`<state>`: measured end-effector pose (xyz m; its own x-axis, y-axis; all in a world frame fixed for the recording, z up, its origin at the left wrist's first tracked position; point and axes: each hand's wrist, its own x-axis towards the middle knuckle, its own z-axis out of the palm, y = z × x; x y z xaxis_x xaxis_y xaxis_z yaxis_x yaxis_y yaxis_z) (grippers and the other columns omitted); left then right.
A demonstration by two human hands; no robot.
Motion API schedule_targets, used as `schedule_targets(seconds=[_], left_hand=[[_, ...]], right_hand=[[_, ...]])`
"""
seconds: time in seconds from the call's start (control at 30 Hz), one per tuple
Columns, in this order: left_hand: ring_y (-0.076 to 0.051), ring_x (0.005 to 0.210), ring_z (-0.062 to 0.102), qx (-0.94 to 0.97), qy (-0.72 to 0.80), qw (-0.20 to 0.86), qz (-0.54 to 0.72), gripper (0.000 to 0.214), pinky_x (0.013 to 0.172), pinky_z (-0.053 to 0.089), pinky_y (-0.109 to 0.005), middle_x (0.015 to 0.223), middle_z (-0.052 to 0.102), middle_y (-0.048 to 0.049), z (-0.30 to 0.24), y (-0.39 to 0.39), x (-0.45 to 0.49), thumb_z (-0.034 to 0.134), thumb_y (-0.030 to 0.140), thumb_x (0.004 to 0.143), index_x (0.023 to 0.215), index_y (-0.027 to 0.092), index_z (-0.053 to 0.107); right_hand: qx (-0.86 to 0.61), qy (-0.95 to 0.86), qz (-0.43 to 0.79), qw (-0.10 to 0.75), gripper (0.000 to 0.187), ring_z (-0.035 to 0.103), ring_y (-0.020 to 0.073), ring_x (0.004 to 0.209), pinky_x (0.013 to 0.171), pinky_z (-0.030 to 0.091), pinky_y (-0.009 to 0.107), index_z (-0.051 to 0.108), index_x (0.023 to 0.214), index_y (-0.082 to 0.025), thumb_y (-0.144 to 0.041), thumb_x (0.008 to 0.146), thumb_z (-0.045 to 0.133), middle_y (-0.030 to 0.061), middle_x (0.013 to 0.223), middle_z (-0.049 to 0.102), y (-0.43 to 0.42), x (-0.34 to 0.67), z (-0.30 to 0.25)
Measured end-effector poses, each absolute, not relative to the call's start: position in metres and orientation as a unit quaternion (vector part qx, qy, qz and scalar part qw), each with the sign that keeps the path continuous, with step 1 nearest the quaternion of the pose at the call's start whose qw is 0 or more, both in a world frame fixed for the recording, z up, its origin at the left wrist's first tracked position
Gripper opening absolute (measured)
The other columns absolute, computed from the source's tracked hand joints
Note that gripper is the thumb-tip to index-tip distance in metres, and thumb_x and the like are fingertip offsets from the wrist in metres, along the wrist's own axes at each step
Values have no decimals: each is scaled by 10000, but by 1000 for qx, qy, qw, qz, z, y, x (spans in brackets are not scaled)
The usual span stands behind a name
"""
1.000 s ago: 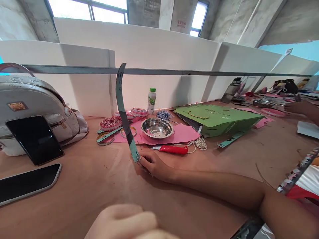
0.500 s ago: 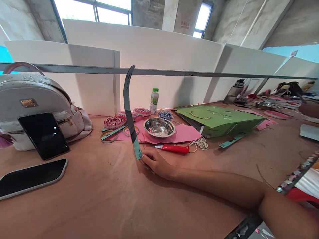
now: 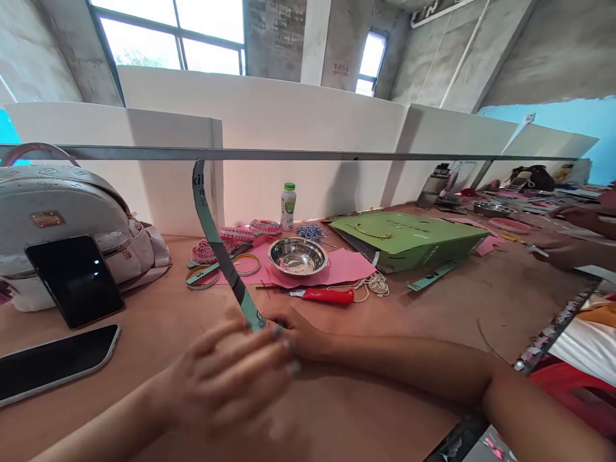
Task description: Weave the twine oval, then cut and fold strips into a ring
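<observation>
My right hand (image 3: 301, 333) pinches the lower end of a long, curved strip (image 3: 219, 250), green and dark grey with printed lettering, which looks like cut cardboard. The strip stands up from the fingers and leans left. In front of that end is my left hand (image 3: 231, 372), blurred by motion, its fingers stretched and slightly apart. Whether it touches the strip cannot be made out. Beyond the hands lie a red-handled utility knife (image 3: 330, 296) and a steel bowl (image 3: 298, 256) on pink sheets (image 3: 351, 266). Rolled strips (image 3: 202, 277) lie left of the bowl.
Two phones lie at left, one phone (image 3: 74, 279) leaning on a grey backpack (image 3: 72, 205). Behind the bowl stand a bottle (image 3: 288, 208) and patterned red rolls (image 3: 264, 227). A green cardboard bag (image 3: 409, 234) and white cord (image 3: 378, 284) lie rightward. Another person's hands (image 3: 568, 247) work at far right.
My left hand has come in from the lower left, up to the strip's lower end. The strip now leans farther left, still in my right hand. The camera view has shifted.
</observation>
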<state>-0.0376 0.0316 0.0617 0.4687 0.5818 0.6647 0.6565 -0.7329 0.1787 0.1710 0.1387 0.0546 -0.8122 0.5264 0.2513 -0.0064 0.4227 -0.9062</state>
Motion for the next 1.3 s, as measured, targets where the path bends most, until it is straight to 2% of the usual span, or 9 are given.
schedule_targets(seconds=[0.1,0.33,0.53,0.6,0.73,0.87,0.97,1.1,1.3], left_hand=[[-286,1261,587,-851,-357,183,-338,483,1096,426,-460,1338,649,-138,61,70,-36,623,349,956,1410,214,529],[-191,1217,622,-870,-341,141,-326,354,1177,316,-442,1270,704,-80,47,93,-50,427,127,1015,1310,231,593],[-164,1160,659,-866,-293,66,-399,266,1177,338,-414,1162,751,-65,56,72,-39,433,148,1027,1199,215,624],[-161,1163,658,-872,-258,40,-413,252,1177,343,-398,1138,756,-73,62,59,-27,404,181,1049,1176,202,621],[-163,1091,689,-902,-156,-26,-402,220,1169,355,-354,1075,769,-91,65,39,0,474,273,1041,1188,164,596],[-164,794,710,-870,-140,-112,-459,233,909,533,-297,849,753,-74,56,32,9,426,287,1048,1108,181,625],[-168,663,641,-840,-207,-186,-466,281,675,523,-272,729,678,-63,46,31,-3,430,358,1033,959,197,648],[-172,658,593,-757,-332,-275,-492,367,612,485,-271,735,621,-47,35,35,-25,430,502,1008,911,204,621],[-103,452,448,-583,-414,-359,-600,193,466,404,-193,567,460,81,44,58,-30,422,422,1037,1054,252,512]], right_hand=[[-153,-792,540,241,421,413,94,504,475,328,238,498,713,-185,-505,984,458,-36,611,484,140,173,53],[-132,-770,589,206,488,412,83,496,453,308,225,509,707,-172,-553,1000,429,-30,630,482,138,178,57],[-214,-656,607,395,457,406,99,554,552,366,245,523,745,-178,-542,1001,419,-30,651,471,147,173,51],[-232,-611,620,434,403,506,116,650,611,436,249,541,892,-193,-562,992,414,-1,797,557,159,169,49],[-233,-502,694,460,457,630,178,967,841,508,305,577,1123,-221,-568,843,676,72,1124,649,180,162,46],[-226,-489,706,460,477,657,186,936,883,510,339,606,1134,-233,-476,768,794,59,1085,687,185,162,42],[-222,-508,695,458,457,649,164,921,887,495,316,629,1205,-249,-404,802,780,33,1079,687,182,165,41],[-236,-575,646,444,395,607,148,907,845,479,288,649,1266,-280,-350,879,684,15,1083,679,176,169,47],[-229,-687,535,435,253,548,190,1067,982,417,341,701,1120,-227,-387,968,578,41,1089,630,167,174,61]])
